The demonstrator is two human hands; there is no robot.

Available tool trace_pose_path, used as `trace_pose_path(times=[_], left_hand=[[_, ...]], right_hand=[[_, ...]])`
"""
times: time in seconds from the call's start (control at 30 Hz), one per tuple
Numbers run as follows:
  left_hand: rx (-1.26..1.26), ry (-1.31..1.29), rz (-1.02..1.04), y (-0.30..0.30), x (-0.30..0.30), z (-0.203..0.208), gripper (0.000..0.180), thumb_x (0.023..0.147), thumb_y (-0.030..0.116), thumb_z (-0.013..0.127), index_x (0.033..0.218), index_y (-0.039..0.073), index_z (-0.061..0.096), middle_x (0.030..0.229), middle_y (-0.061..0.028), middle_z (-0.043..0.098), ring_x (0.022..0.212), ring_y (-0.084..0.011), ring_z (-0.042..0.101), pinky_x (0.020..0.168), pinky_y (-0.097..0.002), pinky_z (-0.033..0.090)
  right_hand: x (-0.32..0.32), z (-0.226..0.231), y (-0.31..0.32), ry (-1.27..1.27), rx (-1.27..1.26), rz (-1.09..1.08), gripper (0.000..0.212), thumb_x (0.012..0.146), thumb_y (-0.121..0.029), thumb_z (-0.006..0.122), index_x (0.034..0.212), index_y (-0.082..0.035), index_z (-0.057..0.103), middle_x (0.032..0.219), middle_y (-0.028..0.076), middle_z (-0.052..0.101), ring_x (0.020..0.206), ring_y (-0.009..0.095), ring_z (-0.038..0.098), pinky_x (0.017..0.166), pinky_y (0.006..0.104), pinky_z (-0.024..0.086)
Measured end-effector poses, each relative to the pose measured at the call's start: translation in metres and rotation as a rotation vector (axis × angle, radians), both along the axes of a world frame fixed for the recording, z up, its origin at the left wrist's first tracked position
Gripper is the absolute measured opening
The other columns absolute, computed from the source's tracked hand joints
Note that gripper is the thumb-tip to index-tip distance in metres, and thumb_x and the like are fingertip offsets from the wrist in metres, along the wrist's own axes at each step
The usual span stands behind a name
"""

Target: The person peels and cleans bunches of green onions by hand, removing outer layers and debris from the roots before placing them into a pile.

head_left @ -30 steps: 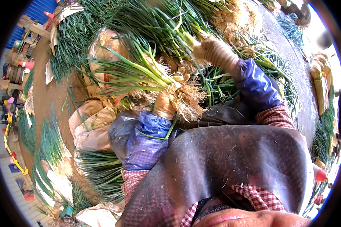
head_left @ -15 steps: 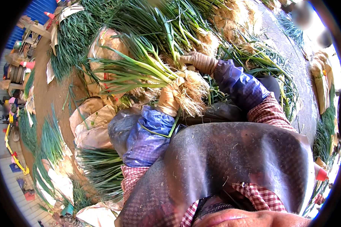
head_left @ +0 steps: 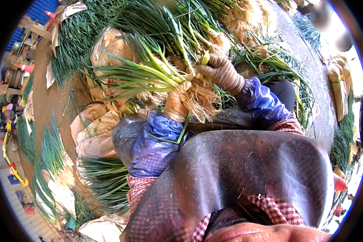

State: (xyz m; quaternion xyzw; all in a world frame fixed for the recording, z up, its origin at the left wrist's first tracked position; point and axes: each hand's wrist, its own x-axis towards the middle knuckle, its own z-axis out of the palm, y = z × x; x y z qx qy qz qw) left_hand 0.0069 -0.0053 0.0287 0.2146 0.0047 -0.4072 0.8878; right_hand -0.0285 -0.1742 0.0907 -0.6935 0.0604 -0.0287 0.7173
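A bunch of spring onions lies across the middle, green leaves fanning out to the left and tangled brown roots hanging at its right end. My gloved left hand is closed round the bunch just by the roots. Right above the root end, my gloved right hand has its fingers curled in. A pale yellow-green piece of spring onion pokes up from between them. The right fingertips touch the white stalk bases; exactly what else they grip is hidden.
A large heap of spring onions lies beyond my hands, with more leaves to the right. Another bunch rests at the lower left beside crumpled tan sacks. A dark apron covers my lap.
My right hand has drawn back toward me from the upright stalk, its fingers now curled, with the yellow-green piece showing. The left hand keeps its hold on the bunch.
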Motion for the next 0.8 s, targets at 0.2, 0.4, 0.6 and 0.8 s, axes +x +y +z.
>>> trace_pose_path(times=[0.2, 0.4, 0.6, 0.8], left_hand=[[-0.103, 0.015, 0.000, 0.007, 0.009, -0.008, 0.030, 0.082, 0.018, 0.067, 0.107, 0.005, 0.059, 0.107, -0.0136, 0.063, 0.100, -0.0306, 0.060, 0.089, -0.0465, 0.050], [-0.026, -0.129, -0.012, 0.021, 0.010, -0.004, 0.024, 0.085, 0.015, 0.063, 0.104, 0.002, 0.060, 0.097, -0.0118, 0.065, 0.087, -0.0231, 0.063, 0.077, -0.0362, 0.055], [0.244, -0.155, -0.167, -0.004, -0.007, 0.004, 0.023, 0.080, 0.004, 0.063, 0.103, 0.001, 0.060, 0.088, -0.0038, 0.063, 0.079, -0.0121, 0.059, 0.071, -0.0230, 0.049], [0.146, -0.162, -0.140, 0.006, -0.015, -0.013, 0.023, 0.079, 0.009, 0.068, 0.101, 0.003, 0.060, 0.094, -0.0063, 0.063, 0.087, -0.0179, 0.061, 0.079, -0.0308, 0.052]], right_hand=[[-0.015, -0.011, -0.013, 0.033, 0.326, -0.100, 0.013, 0.088, -0.014, 0.060, 0.093, -0.002, 0.063, 0.080, 0.004, 0.065, 0.062, 0.008, 0.058, 0.055, 0.0218, 0.047], [0.013, -0.040, -0.131, -0.007, 0.405, -0.596, 0.034, 0.088, -0.036, 0.058, 0.100, -0.004, 0.057, 0.070, 0.007, 0.063, 0.044, 0.009, 0.043, 0.041, 0.0220, 0.036], [0.030, -0.021, -0.020, 0.383, -0.010, 0.107, 0.033, 0.087, -0.034, 0.063, 0.099, -0.004, 0.065, 0.068, 0.006, 0.064, 0.040, 0.007, 0.047, 0.037, 0.0189, 0.037], [0.036, 0.003, -0.023, -0.047, 0.364, 0.298, 0.036, 0.082, -0.020, 0.067, 0.108, 0.004, 0.062, 0.082, 0.012, 0.069, 0.058, 0.013, 0.063, 0.041, 0.0163, 0.041]])
